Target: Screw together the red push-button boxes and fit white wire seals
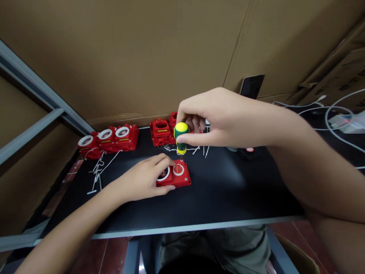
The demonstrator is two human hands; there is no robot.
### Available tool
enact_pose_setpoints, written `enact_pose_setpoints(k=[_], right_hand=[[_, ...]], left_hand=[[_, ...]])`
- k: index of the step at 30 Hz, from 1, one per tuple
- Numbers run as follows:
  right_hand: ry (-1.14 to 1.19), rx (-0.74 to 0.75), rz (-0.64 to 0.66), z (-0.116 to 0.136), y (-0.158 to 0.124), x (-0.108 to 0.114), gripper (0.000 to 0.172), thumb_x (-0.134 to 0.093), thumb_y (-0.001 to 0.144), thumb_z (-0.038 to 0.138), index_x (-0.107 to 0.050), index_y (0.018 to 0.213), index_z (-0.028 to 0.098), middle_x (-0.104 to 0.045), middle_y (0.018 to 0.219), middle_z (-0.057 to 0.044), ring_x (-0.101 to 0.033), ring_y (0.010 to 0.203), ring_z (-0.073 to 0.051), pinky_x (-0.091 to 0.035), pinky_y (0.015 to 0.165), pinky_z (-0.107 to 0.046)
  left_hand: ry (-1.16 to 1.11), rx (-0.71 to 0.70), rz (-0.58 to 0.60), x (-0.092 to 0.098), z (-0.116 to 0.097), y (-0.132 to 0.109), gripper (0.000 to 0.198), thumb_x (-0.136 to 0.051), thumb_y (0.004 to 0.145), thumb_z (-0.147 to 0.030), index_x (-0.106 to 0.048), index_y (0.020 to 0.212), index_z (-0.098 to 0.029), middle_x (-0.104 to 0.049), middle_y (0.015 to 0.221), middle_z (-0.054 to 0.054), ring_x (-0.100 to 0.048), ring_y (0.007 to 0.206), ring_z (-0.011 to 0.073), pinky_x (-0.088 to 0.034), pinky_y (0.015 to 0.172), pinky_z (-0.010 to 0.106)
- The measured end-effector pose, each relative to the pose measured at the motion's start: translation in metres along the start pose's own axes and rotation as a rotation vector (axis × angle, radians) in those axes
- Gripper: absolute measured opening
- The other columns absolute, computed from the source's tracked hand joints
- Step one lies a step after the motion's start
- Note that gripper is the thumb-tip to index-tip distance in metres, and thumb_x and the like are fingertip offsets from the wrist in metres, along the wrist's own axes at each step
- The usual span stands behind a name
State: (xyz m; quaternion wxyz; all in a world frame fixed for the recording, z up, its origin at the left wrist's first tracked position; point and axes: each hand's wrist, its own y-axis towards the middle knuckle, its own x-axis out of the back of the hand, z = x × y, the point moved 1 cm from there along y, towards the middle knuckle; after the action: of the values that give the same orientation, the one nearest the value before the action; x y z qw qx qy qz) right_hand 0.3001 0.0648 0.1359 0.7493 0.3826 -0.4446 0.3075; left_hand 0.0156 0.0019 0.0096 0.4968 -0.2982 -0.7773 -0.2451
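A red housing (182, 180) with two white-ringed round openings lies flat on the black tabletop. Across its left end rests my left hand (151, 176), fingers on top and thumb along the near side, gripping it. My right hand (209, 118) pinches the yellow-and-green handle of a stubby screwdriver (181, 137) between thumb and fingers. The screwdriver stands upright, its short shaft pointing down at the screw at the housing's far right corner. Whether the tip sits in the screw is too small to tell. Another screw head (186, 179) shows at the near right corner.
Assembled red units (125, 139) with white rings and cords stand at the back left. Red housings without rings (160, 133) are behind the screwdriver. A phone (252, 85) leans on the cardboard wall (159, 57). White cables (336, 110) lie at right. The table's metal edge (171, 231) runs in front.
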Motion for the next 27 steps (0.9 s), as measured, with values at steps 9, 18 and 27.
enact_pose_setpoints(k=[9,18,27], right_hand=[[-0.455,-0.003,-0.085,0.01,0.007,-0.019,0.043,-0.058,0.118,0.055,-0.076,0.108,0.018,-0.075,0.1,-0.007,-0.054,0.075,-0.017,-0.022,0.069,-0.034],[-0.132,0.196,-0.001,-0.004,-0.001,-0.013,0.023,-0.061,0.114,0.032,-0.07,0.131,0.019,-0.075,0.121,-0.009,-0.06,0.085,-0.018,-0.042,0.075,-0.034],[0.03,0.354,0.022,-0.004,-0.003,-0.005,0.033,-0.056,0.112,0.015,-0.073,0.14,0.022,-0.079,0.137,-0.013,-0.073,0.115,-0.026,-0.056,0.096,-0.04]], left_hand=[[-0.001,0.014,0.012,0.001,-0.002,0.0,0.043,-0.084,0.106,-0.043,-0.069,0.143,-0.027,-0.078,0.144,0.012,-0.081,0.129,0.0352,-0.067,0.111,0.048],[0.008,0.017,0.035,0.001,-0.004,0.002,0.042,-0.082,0.108,-0.041,-0.066,0.143,-0.024,-0.076,0.148,0.014,-0.08,0.132,0.037,-0.067,0.113,0.053],[0.007,0.003,0.026,0.001,-0.003,0.001,0.042,-0.081,0.108,-0.042,-0.065,0.143,-0.024,-0.076,0.149,0.014,-0.08,0.133,0.0372,-0.067,0.114,0.053]])
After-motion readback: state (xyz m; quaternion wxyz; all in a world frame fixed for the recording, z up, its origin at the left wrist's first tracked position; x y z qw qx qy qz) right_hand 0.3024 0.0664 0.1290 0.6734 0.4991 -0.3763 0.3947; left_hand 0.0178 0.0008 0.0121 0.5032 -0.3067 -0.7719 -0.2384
